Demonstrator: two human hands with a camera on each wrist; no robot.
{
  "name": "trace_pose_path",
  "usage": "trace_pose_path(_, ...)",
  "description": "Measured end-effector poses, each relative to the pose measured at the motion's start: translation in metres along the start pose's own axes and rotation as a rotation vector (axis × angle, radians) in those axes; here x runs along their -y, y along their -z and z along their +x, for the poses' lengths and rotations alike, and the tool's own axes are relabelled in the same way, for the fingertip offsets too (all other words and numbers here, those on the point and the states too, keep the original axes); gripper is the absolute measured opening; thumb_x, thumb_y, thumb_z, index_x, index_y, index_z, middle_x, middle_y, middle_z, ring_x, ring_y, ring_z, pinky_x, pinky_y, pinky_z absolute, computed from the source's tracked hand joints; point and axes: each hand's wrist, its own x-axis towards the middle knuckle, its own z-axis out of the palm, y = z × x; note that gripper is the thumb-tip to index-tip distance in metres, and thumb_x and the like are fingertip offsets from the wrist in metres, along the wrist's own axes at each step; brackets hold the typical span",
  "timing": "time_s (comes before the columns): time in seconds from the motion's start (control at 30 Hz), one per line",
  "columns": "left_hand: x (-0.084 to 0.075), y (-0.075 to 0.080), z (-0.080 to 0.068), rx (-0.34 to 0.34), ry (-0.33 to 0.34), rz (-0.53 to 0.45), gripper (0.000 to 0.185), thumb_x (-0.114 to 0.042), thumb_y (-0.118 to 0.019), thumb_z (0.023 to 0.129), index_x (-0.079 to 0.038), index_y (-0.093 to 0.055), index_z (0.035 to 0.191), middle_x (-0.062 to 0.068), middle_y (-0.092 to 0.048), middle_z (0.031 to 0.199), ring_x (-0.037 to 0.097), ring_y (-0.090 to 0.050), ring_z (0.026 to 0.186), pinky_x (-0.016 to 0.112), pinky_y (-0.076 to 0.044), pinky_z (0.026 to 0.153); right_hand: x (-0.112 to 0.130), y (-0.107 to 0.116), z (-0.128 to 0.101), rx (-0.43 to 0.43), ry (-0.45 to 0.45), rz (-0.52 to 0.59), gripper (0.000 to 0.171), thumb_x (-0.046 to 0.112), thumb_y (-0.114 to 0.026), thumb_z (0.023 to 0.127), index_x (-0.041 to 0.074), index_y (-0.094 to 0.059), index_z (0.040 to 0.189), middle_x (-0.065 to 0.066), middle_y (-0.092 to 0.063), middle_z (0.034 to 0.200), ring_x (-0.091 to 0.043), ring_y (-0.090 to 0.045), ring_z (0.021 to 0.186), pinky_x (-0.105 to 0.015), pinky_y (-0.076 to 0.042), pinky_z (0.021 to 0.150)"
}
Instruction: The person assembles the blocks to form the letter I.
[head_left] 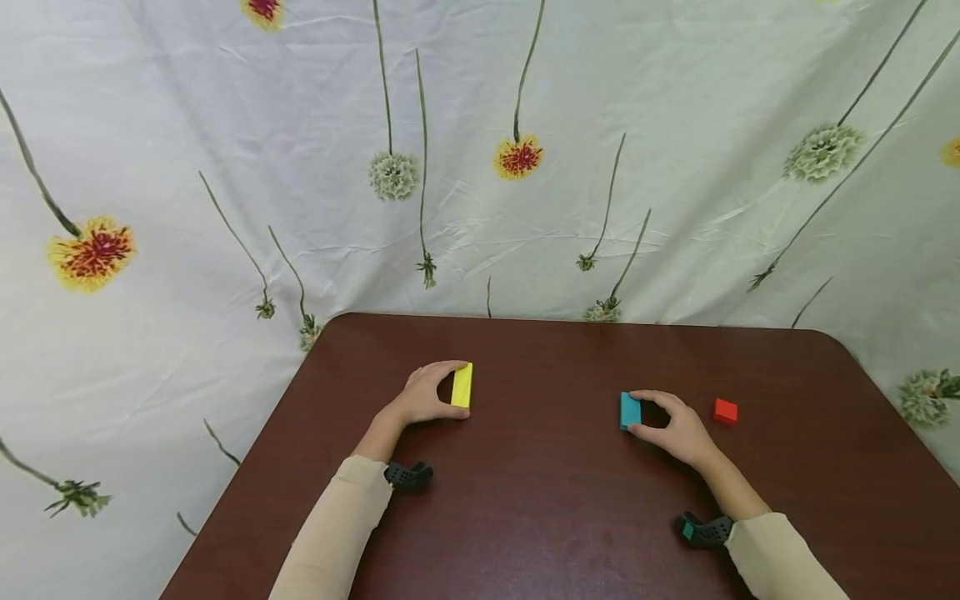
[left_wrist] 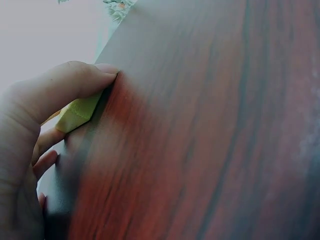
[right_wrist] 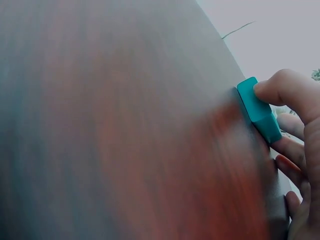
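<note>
My left hand [head_left: 427,395] pinches a yellow rectangular block [head_left: 462,386] by its two ends, thumb at the near end and fingers at the far one. In the left wrist view the thumb partly covers that yellow block [left_wrist: 80,112]. On the other side, my right hand [head_left: 678,427] grips a blue block [head_left: 630,412] the same way, thumb nearest me. The right wrist view has the thumb on one end of this blue block [right_wrist: 257,105], close over the tabletop. A small red block [head_left: 725,411] lies just right of the right hand.
Both hands are over a dark brown wooden table [head_left: 525,500] with rounded far corners. Behind it hangs a pale cloth [head_left: 322,133] printed with flowers. Black straps are worn at the left wrist [head_left: 408,477] and the right wrist [head_left: 703,531].
</note>
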Motion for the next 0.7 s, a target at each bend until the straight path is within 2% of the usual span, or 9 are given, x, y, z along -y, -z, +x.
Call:
trace_pose_path(0.13, 0.0005, -0.0007, -0.0002, -0.001, -0.004, 0.0, 0.088, -0.049, -0.079, 0.074, -0.017, -0.043, 0.148, 0.008, -0.043, 0.149, 0.034, -0.03, 0.139, 0.061, -0.019, 0.109, 0.0001, -0.0002, -0.0003, -0.004, -0.006, 0.012, 0.055, 0.034, -0.076, 0.086, 0.009, -0.059, 0.133, -0.025, -0.044, 0.142, -0.046, -0.034, 0.132, -0.068, -0.031, 0.098)
trace_pose_path(0.5, 0.0051, -0.0023, 0.0014, -0.009, -0.024, -0.025, 0.089, -0.048, -0.08, 0.074, -0.017, -0.043, 0.148, 0.008, -0.043, 0.149, 0.036, -0.031, 0.138, 0.062, -0.022, 0.107, -0.0024, -0.0007, 0.0002, -0.011, -0.006, 0.016, 0.055, 0.033, -0.076, 0.086, 0.011, -0.059, 0.133, -0.024, -0.044, 0.143, -0.045, -0.033, 0.133, -0.068, -0.03, 0.099)
trace_pose_path(0.7, 0.0057, -0.001, 0.0022, -0.004, -0.011, -0.038, 0.089, -0.048, -0.081, 0.073, -0.018, -0.044, 0.148, 0.008, -0.043, 0.149, 0.035, -0.031, 0.138, 0.06, -0.024, 0.108, -0.0016, -0.001, 0.001, -0.015, -0.013, 0.007, 0.055, 0.033, -0.076, 0.086, 0.01, -0.059, 0.133, -0.025, -0.043, 0.143, -0.046, -0.034, 0.132, -0.068, -0.031, 0.099)
